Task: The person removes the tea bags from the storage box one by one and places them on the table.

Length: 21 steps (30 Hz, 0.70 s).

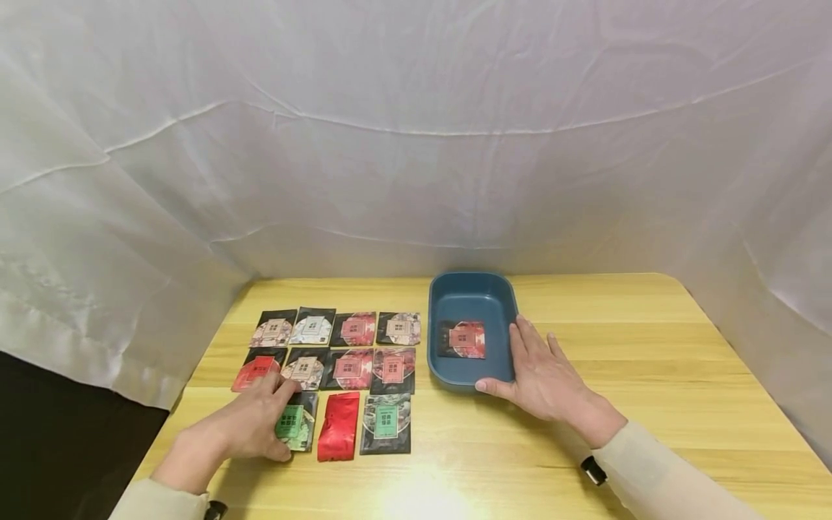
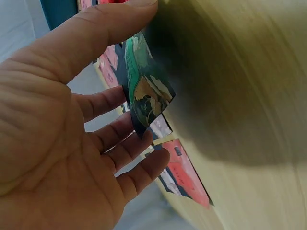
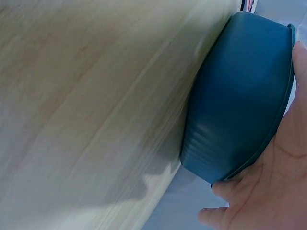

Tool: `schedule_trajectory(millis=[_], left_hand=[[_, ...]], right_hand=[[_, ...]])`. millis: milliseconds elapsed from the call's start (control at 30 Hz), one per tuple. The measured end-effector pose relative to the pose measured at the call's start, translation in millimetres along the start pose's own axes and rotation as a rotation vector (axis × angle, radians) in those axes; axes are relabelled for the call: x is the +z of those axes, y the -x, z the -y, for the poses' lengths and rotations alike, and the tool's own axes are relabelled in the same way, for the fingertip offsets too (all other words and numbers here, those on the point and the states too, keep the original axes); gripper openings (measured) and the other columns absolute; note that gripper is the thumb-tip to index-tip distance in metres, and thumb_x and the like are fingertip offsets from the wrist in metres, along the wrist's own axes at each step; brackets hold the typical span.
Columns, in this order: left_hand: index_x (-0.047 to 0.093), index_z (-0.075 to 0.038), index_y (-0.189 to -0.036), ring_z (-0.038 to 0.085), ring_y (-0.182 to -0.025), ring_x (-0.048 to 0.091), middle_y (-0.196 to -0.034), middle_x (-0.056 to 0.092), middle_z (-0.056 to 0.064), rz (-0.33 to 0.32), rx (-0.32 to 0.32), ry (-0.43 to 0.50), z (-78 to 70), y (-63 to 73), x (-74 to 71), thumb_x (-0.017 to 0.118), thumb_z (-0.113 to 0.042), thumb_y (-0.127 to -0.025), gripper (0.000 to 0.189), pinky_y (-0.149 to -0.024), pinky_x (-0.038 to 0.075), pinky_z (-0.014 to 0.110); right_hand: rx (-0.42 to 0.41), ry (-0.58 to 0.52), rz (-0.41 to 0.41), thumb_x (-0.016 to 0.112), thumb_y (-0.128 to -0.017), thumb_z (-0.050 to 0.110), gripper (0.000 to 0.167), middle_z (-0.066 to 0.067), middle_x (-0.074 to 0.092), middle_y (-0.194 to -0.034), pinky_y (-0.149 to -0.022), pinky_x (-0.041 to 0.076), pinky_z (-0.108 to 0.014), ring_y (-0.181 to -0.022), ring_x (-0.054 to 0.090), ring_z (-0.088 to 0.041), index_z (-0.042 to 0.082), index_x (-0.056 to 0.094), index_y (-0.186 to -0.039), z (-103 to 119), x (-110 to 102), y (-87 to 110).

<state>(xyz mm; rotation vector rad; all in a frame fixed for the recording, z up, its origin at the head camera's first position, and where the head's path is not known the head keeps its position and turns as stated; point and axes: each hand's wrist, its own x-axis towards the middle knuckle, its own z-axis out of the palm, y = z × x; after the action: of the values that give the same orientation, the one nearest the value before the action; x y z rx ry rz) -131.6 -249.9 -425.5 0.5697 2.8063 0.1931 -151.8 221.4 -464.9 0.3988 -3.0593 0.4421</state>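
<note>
On the near left of the table my left hand (image 1: 256, 419) holds a black-and-green tea packet (image 1: 295, 422) by its edges. In the left wrist view the thumb is at one edge of the packet (image 2: 146, 91), its fingers at the opposite edge, and the packet looks slightly bent. My right hand (image 1: 542, 372) rests against the right side of a blue rectangular tray (image 1: 472, 284), fingers straight along the rim and thumb at the near corner. Inside the tray lies one black-and-red tea packet (image 1: 463, 339).
Several tea packets lie in rows left of the tray, including a black-and-white one (image 1: 313, 326) at the back. A plain red packet (image 1: 339, 426) and another green-labelled packet (image 1: 386, 425) lie right of my left hand. A pale curtain (image 1: 416, 188) hangs behind the wooden table (image 1: 650, 347).
</note>
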Motion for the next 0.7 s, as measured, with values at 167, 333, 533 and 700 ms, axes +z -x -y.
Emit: schedule_trajectory(millis=[167, 333, 533, 700], left_hand=[[0.051, -0.003, -0.144, 0.065, -0.142, 0.035, -0.152, 0.035, 0.046, 0.003, -0.002, 0.002, 0.0, -1.5, 3.4, 0.1, -0.042, -0.062, 0.104, -0.111, 0.037, 0.076], [0.054, -0.005, -0.141, 0.054, -0.133, 0.049, -0.14, 0.052, 0.029, -0.029, 0.024, -0.011, 0.8, -3.2, 7.6, 0.101, -0.04, -0.06, 0.1, -0.111, 0.043, 0.07], [0.056, -0.005, -0.139, 0.042, -0.124, 0.055, -0.129, 0.055, 0.017, -0.06, 0.061, -0.029, 1.6, -5.2, 12.1, 0.101, -0.038, -0.06, 0.098, -0.108, 0.048, 0.063], [0.055, -0.003, -0.141, 0.053, -0.137, 0.047, -0.135, 0.053, 0.02, -0.056, 0.054, -0.027, 0.6, -5.8, 13.1, 0.101, -0.037, -0.061, 0.098, -0.112, 0.043, 0.067]], right_hand=[[0.008, -0.001, 0.007, 0.043, -0.085, 0.094, 0.133, -0.031, 0.015, -0.172, -0.125, 0.016, -0.072, -0.159, 0.019, -0.048, -0.011, 0.018, -0.163, -0.1, 0.3, 0.0], [0.009, 0.002, 0.006, 0.043, -0.085, 0.094, 0.133, -0.032, 0.015, -0.172, -0.125, 0.017, -0.072, -0.159, 0.02, -0.048, -0.011, 0.019, -0.163, -0.2, 0.4, -0.3], [0.007, 0.006, 0.0, 0.044, -0.085, 0.093, 0.132, -0.032, 0.015, -0.172, -0.124, 0.017, -0.073, -0.159, 0.02, -0.048, -0.011, 0.02, -0.163, -0.1, 0.7, -0.3], [0.005, 0.004, -0.004, 0.046, -0.086, 0.092, 0.131, -0.032, 0.015, -0.172, -0.124, 0.017, -0.073, -0.159, 0.02, -0.048, -0.011, 0.02, -0.163, 0.0, 1.1, 0.0]])
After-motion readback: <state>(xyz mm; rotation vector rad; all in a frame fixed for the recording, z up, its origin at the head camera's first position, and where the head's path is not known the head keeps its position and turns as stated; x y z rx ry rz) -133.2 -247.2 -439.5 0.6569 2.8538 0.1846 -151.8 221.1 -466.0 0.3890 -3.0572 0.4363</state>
